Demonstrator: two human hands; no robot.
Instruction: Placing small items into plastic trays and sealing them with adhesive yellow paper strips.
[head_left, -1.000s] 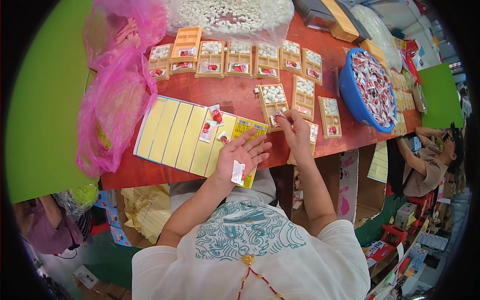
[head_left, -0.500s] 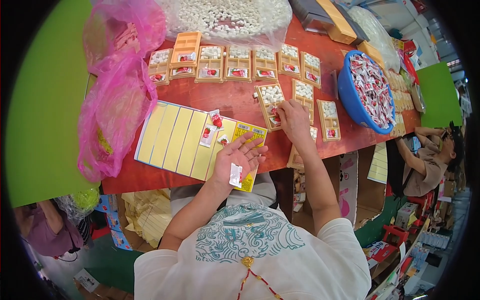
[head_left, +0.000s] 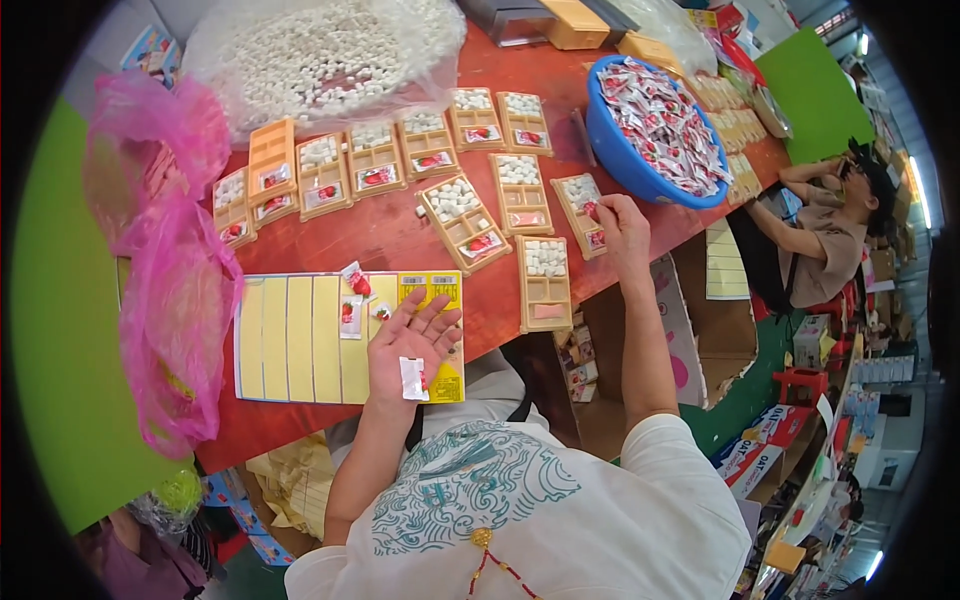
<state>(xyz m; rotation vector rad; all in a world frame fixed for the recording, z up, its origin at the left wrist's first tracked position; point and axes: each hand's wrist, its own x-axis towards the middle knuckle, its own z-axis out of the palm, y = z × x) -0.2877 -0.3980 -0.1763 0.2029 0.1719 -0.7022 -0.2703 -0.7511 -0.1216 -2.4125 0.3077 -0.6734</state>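
At eight o'clock your left hand (head_left: 396,346) lies palm up, fingers spread, seemingly so the white sachet (head_left: 411,378) sits handy, while at two o'clock your right hand (head_left: 627,225) bunches fingertips over a tray (head_left: 574,222), hold unclear.

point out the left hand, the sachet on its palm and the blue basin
left hand (head_left: 404,345), head view, upper palm
sachet (head_left: 412,378), head view, white wrapper
blue basin (head_left: 612,140), head view, outer wall
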